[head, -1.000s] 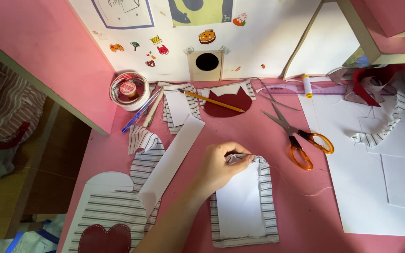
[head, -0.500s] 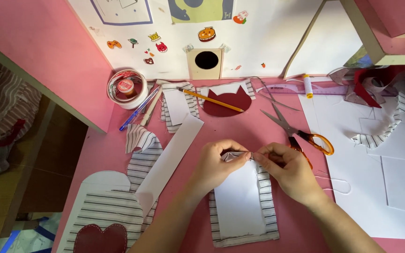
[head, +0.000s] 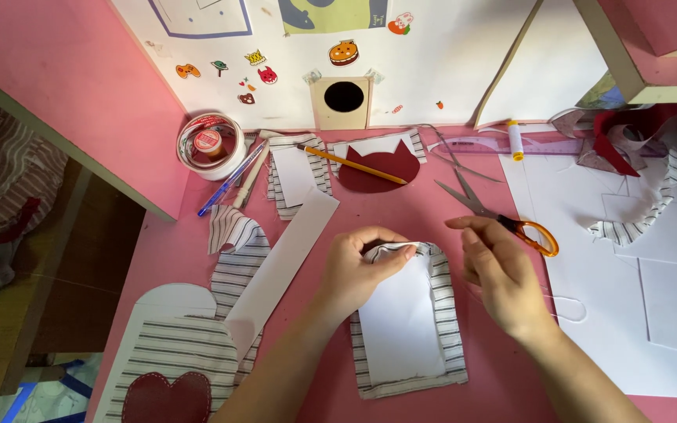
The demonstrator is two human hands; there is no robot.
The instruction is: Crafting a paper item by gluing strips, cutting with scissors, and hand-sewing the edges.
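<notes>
Right hand drawn back from striped fabric piece, fingers loosely curled, left hand pinching its top edge

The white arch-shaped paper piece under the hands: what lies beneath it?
Beneath the white arch-shaped paper piece lies a striped fabric piece, its edges showing on all sides. The left hand covers the top-left corner; the fabric's middle is hidden.

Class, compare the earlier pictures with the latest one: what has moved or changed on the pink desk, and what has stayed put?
The right hand came into view, met the left hand at the top edge of the striped fabric piece, then drew away to the right, toward the scissors. The left hand kept pinching the folded fabric over the white card. The scissors, pencil and tape roll stayed where they were.
</notes>
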